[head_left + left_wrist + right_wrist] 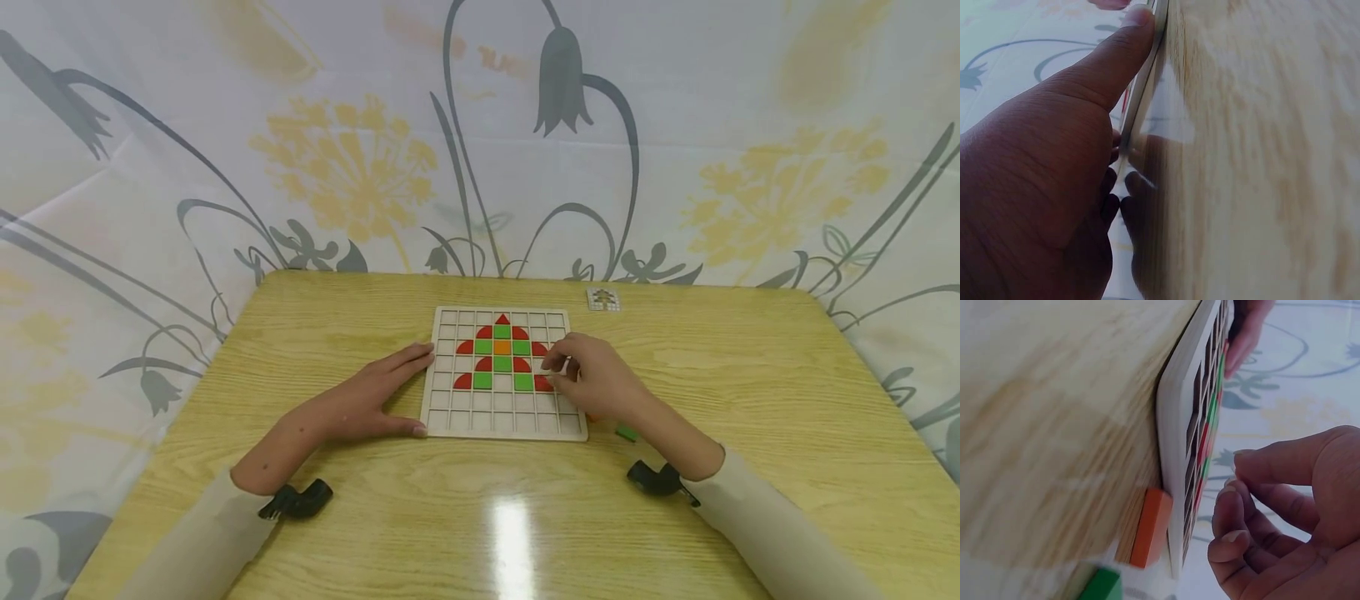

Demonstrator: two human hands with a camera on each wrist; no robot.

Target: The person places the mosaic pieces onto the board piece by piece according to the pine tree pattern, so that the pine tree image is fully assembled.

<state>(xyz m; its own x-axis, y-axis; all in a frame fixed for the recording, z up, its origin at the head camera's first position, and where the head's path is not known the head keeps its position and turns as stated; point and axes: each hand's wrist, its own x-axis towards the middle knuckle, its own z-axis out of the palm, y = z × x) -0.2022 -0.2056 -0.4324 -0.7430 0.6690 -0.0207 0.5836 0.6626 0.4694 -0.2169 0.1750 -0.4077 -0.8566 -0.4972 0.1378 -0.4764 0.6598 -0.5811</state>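
A pale wooden grid board (491,423) lies on the table. Red, green and orange tiles in its cells form a tree shape, with a red triangle (502,320) at the top and an orange square (502,347) inside. My left hand (360,400) spreads thumb and fingers along the board's left edge. Over its right side hovers my right hand (596,375), fingers loosely bent, thumb close to the index finger. Nothing shows between those fingertips in the right wrist view. Just beside them is a red rounded tile (542,382) in the lower row.
An orange block (1151,528) lies against the board's right edge, and a green block (627,433) is beyond it, under the right forearm. A small pattern card (603,299) lies at the back of the table (420,517). Behind stands a flowered curtain (360,208).
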